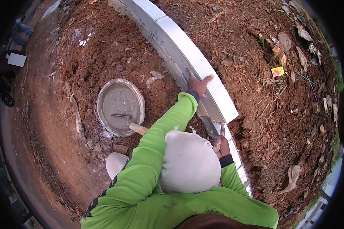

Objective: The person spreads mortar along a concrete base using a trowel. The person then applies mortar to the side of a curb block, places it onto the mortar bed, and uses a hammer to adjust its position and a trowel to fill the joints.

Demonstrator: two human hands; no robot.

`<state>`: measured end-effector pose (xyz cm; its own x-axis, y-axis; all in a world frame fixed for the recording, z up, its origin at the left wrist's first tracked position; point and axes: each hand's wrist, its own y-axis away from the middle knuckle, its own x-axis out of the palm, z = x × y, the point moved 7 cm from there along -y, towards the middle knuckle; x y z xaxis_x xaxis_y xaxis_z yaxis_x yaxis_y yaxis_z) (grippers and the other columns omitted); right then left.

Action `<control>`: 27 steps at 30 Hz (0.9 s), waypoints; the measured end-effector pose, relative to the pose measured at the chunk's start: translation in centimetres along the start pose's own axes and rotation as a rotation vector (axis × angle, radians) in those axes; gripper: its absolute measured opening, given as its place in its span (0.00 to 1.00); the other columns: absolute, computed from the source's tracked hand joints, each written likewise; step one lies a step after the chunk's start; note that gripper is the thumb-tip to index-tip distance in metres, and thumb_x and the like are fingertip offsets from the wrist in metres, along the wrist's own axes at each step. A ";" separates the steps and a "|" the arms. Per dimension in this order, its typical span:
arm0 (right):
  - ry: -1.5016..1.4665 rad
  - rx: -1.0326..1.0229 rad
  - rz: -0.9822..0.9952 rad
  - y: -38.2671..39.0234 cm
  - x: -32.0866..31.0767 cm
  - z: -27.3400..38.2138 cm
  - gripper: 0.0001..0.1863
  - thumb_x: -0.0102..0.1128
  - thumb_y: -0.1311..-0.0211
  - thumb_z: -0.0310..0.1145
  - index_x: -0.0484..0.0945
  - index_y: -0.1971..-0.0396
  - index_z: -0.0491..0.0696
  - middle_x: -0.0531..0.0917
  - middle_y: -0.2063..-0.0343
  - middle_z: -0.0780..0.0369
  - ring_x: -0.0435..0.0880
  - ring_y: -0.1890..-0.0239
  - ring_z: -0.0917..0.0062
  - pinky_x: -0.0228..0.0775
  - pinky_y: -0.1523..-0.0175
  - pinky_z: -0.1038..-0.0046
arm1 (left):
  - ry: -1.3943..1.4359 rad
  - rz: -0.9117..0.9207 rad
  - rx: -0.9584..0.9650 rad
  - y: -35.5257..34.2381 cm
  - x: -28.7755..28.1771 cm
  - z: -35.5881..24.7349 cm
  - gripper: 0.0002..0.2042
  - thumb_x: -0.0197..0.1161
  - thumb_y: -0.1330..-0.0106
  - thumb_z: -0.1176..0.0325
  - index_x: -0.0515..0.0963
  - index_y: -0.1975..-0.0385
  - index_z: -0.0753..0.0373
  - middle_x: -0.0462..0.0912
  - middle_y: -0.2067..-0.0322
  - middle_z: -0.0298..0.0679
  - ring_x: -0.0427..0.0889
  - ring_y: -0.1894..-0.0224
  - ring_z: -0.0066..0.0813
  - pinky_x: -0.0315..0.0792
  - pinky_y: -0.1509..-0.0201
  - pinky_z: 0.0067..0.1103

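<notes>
A low wall of pale blocks (183, 40) curves from the top of the view down to the lower right. My left hand (198, 84) lies against the near side of a white block (218, 93), its thumb stretched out over the top edge. Just past that block's end, my right hand (222, 147) is closed round the handle of what looks like a trowel; its metal part (222, 129) is by the block's end, partly hidden. Left of the wall, a round bucket (140, 118) holds wet grey mortar (120, 99). A wooden-handled tool (137, 128) leans in it.
Loose red-brown soil (103, 42) lies left of the wall. Beyond its right side are dry leaves, litter and a yellow-red packet (278, 71). My raised knee (191, 164) in pale cloth is close to the wall. A motorbike (5, 89) stands at the far left.
</notes>
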<state>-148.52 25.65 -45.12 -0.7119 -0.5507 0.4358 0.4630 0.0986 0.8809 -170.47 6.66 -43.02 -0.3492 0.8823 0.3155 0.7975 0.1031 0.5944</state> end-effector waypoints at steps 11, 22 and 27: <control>0.159 -0.053 0.087 -0.7 0.3 0.7 0.14 0.50 0.27 0.36 0.66 0.77 0.53 0.67 0.85 0.71 0.68 0.86 0.81 0.69 0.79 0.76 | 0.001 -0.018 -0.010 -0.3 -0.1 0.1 0.62 0.78 0.44 0.62 0.28 0.22 0.47 0.51 0.25 0.52 0.67 0.32 0.59 0.76 0.48 0.63; 0.160 -0.010 0.102 0.9 -0.5 1.1 0.15 0.49 0.28 0.34 0.66 0.79 0.54 0.65 0.86 0.72 0.67 0.86 0.84 0.68 0.79 0.80 | 0.014 0.029 0.004 -0.4 -0.3 0.0 0.63 0.79 0.45 0.60 0.29 0.22 0.54 0.48 0.25 0.54 0.69 0.32 0.58 0.79 0.48 0.59; -0.102 0.016 0.038 1.1 1.2 1.4 0.17 0.49 0.29 0.34 0.66 0.82 0.53 0.69 0.87 0.70 0.69 0.86 0.83 0.70 0.79 0.79 | 0.003 0.018 0.009 -0.2 -0.5 0.3 0.63 0.79 0.45 0.60 0.29 0.22 0.51 0.48 0.25 0.53 0.67 0.32 0.59 0.79 0.49 0.60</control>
<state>-149.62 26.27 -43.34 -0.7442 -0.4595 0.4849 0.4829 0.1315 0.8658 -170.31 6.36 -43.51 -0.3363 0.8828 0.3280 0.8079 0.0915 0.5822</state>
